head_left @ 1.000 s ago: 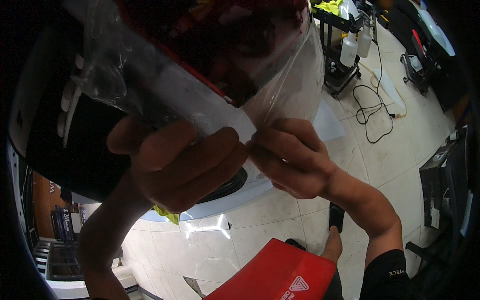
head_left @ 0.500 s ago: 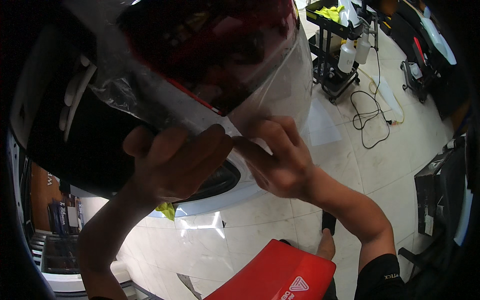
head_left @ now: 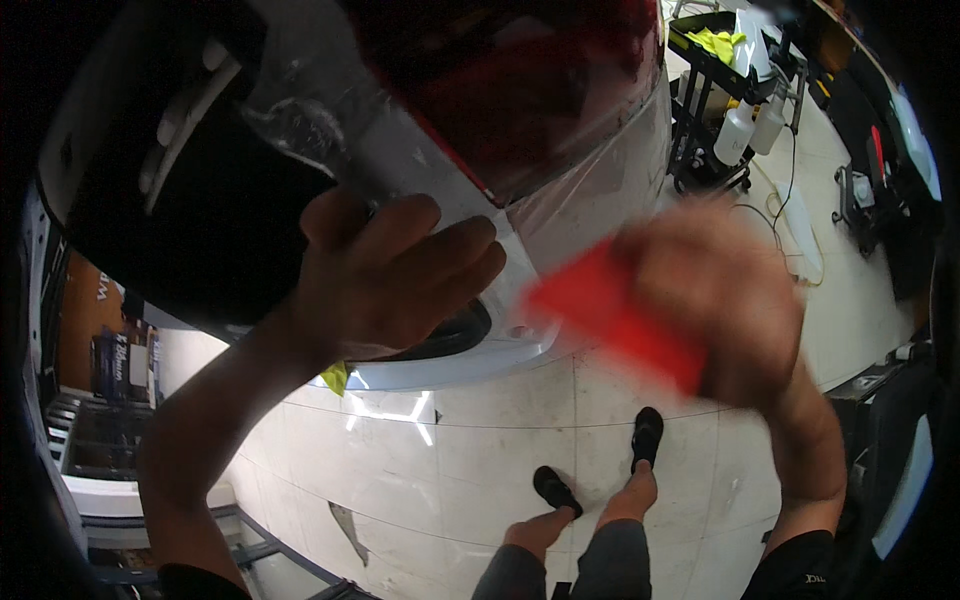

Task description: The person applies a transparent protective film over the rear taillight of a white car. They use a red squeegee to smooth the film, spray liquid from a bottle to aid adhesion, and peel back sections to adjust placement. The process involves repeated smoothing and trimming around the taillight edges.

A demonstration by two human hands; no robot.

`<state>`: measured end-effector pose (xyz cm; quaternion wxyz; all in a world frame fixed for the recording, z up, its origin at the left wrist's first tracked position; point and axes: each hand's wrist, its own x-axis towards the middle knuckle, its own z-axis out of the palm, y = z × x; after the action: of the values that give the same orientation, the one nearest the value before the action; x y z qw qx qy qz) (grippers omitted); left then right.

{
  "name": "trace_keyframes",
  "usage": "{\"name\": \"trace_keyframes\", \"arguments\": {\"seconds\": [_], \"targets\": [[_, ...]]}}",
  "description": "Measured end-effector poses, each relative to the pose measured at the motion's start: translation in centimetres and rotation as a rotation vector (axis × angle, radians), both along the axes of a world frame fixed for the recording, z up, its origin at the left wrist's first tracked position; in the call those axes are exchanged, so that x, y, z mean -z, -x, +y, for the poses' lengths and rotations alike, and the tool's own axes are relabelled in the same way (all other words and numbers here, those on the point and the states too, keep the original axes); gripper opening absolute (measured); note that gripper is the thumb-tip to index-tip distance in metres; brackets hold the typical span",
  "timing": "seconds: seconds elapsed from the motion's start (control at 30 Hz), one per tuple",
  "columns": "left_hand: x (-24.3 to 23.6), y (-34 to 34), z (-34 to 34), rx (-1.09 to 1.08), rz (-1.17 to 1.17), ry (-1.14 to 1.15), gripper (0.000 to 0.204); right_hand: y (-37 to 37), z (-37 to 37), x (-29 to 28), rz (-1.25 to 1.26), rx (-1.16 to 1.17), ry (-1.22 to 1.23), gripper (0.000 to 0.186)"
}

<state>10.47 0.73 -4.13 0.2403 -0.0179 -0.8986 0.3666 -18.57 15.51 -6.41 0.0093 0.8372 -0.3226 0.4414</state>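
A sheet of clear film point(head_left: 290, 130) lies wrinkled on a car's rear corner, around the dark red tail light point(head_left: 520, 90). My left hand point(head_left: 385, 275) is closed, with curled fingers at the film's lower edge below the light; its fingertips are partly hidden. To the right, my right hand point(head_left: 735, 300) grips a flat red squeegee point(head_left: 615, 315), held out in front of the white body panel. Motion smears both that hand and the squeegee, so I cannot tell whether its edge touches the film.
A black cart point(head_left: 700, 165) with spray bottles point(head_left: 735, 132) and a yellow-green cloth point(head_left: 715, 42) stands at the far right. A cable point(head_left: 795, 165) hangs beside it. Another yellow-green cloth point(head_left: 335, 377) shows under the bumper. Racks point(head_left: 100, 430) line the left side.
My right hand has left the film beside my left hand and moved right, now holding the red squeegee. The large red shape at the bottom is gone, uncovering my legs and feet.
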Motion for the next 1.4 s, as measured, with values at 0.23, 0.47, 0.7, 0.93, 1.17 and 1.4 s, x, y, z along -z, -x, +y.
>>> {"name": "trace_keyframes", "arguments": {"seconds": [0.23,0.47,0.7,0.93,1.17,1.4], "targets": [[-0.3,-0.5,0.1,0.006,-0.052,0.002,0.031,6.0,-7.9,0.1,-0.205,0.015,0.073,0.043],[0.2,-0.6,0.0,0.009,-0.007,-0.03,0.034,1.8,-8.2,1.6,-0.192,0.065,0.324,0.041],[1.6,-0.3,-0.1,0.02,0.123,-0.106,0.021,-1.1,-7.3,-1.3,0.028,0.149,0.351,0.043],[-0.4,-0.6,0.2,0.028,0.058,-0.065,0.021,-1.8,-6.7,-2.8,0.094,0.08,0.261,0.036],[-0.3,-1.2,0.6,-0.006,-0.007,-0.074,0.024,1.6,-7.4,-2.7,0.058,0.129,0.321,0.034],[0.3,-1.0,0.5,-0.013,0.057,-0.082,0.023,-1.8,-6.0,-1.6,0.213,0.221,0.434,0.043]]}}
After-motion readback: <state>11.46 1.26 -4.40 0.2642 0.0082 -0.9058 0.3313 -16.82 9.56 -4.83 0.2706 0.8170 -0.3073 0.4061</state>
